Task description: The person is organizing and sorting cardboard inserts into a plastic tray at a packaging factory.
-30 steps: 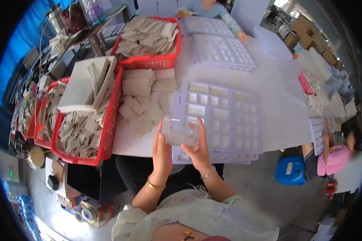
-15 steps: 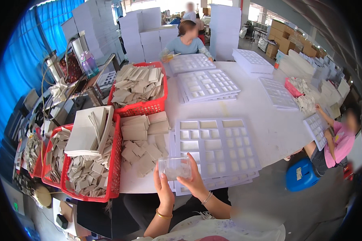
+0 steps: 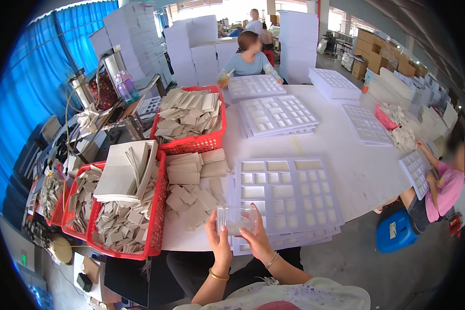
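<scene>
Head cam looking down at the bench: both hands are up in front of me pinching a small clear plastic box [image 3: 236, 219], left hand [image 3: 219, 243] gripping its left end, right hand [image 3: 257, 242] wrapped around the right end and bottom, so the hands sit close together with just the box between them. There's a gold bangle on the left wrist and a thin bracelet on the right. The box is held just above the near edge of the white table [image 3: 356, 170], right at the front-left corner of a white compartment tray [image 3: 289, 196] that tops a short stack. Just left of that lie loose grey card pieces [image 3: 194, 199], and further left a red basket [image 3: 157, 206] full of the same pieces, with a stack of white sheets [image 3: 120, 173] resting on top. Another red basket [image 3: 191, 142] sits behind it. More white trays [image 3: 276, 113] sit farther up the table, where a person in a blue top [image 3: 250, 59] is seated.
</scene>
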Available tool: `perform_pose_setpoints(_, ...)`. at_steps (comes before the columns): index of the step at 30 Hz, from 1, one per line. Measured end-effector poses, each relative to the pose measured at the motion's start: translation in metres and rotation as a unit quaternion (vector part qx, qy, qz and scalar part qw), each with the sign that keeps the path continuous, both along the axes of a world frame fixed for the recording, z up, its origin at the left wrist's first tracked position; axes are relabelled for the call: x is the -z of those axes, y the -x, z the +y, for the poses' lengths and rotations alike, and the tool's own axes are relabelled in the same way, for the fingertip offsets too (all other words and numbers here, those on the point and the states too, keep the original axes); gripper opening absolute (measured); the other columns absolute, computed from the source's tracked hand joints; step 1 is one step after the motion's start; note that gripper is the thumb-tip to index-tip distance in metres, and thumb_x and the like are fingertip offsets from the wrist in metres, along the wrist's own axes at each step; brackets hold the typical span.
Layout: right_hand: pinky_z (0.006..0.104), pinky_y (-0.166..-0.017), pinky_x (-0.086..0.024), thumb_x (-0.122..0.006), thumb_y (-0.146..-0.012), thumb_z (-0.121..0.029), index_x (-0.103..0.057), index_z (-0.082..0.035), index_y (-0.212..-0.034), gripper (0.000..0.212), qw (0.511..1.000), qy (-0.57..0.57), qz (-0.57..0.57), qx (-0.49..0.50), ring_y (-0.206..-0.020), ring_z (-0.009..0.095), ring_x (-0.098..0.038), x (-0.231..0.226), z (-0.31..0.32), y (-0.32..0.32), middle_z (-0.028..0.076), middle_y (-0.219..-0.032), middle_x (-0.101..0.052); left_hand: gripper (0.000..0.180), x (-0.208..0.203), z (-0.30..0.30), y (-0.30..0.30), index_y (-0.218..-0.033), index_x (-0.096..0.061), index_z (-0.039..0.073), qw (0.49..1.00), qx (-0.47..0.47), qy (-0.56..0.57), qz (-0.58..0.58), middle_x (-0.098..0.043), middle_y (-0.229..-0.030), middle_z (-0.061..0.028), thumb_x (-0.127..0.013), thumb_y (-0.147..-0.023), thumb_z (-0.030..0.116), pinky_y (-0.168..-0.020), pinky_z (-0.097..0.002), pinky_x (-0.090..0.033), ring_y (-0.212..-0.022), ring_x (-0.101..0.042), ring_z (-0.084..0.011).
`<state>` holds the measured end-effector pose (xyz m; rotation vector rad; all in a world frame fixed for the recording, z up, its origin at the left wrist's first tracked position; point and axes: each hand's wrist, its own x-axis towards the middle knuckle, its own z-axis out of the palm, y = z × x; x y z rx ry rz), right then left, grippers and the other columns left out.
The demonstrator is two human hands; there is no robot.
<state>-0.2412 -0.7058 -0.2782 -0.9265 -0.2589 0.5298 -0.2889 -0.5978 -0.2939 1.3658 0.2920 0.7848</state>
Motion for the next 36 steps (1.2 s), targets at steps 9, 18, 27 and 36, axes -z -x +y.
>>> perform_pose_setpoints(9,0.0347,-0.098,-0.042,-0.069,-0.079,-0.006,-0.008,-0.014,-0.150,0.094,0.983,0.077,-0.157,0.050,-0.124,0.023,-0.040,-0.008,0.014,-0.003,0.012,-0.136,-0.034,0.044,-0.012,-0.007,-0.007,-0.140,-0.035,0.001,0.977,-0.007,0.192,-0.091,-0.043,-0.137,-0.0134,-0.036,-0.099,0.015,-0.105,-0.0348,-0.034,-0.125,-0.043,-0.0220)
perform_pose_setpoints(18,0.0386,-0.095,-0.045,-0.066,-0.083,-0.012,-0.009,-0.018,-0.150,0.089,0.998,0.042,-0.048,0.003,-0.124,0.023,-0.039,-0.011,0.007,-0.001,0.013,-0.138,-0.030,0.048,-0.021,0.009,0.001,-0.136,-0.041,-0.001,0.999,0.006,0.030,-0.041,-0.041,-0.139,-0.0138,-0.049,-0.090,0.011,-0.107,-0.0364,-0.029,-0.128,-0.038,-0.0228)
perform_pose_setpoints(27,0.0385,-0.089,-0.050,-0.064,-0.087,-0.014,-0.007,-0.018,-0.150,0.085,0.999,-0.017,0.025,-0.021,-0.122,0.025,-0.041,-0.008,0.016,0.005,0.015,-0.139,-0.026,0.060,-0.024,0.029,0.002,-0.136,-0.040,-0.003,0.991,0.038,-0.112,-0.062,-0.033,-0.147,-0.0194,-0.051,-0.091,0.035,-0.111,-0.0412,-0.023,-0.136,-0.031,-0.0292)
perform_pose_setpoints(36,0.0323,-0.083,-0.052,-0.067,-0.087,-0.034,-0.010,-0.016,-0.150,0.087,1.000,-0.028,0.002,0.010,-0.114,0.020,-0.046,0.001,0.027,0.002,0.015,-0.136,-0.032,0.061,-0.013,0.017,-0.010,-0.135,-0.041,-0.005,0.992,-0.049,-0.082,-0.078,-0.044,-0.140,-0.0160,-0.048,-0.093,0.039,-0.106,-0.0396,-0.034,-0.127,-0.044,-0.0277)
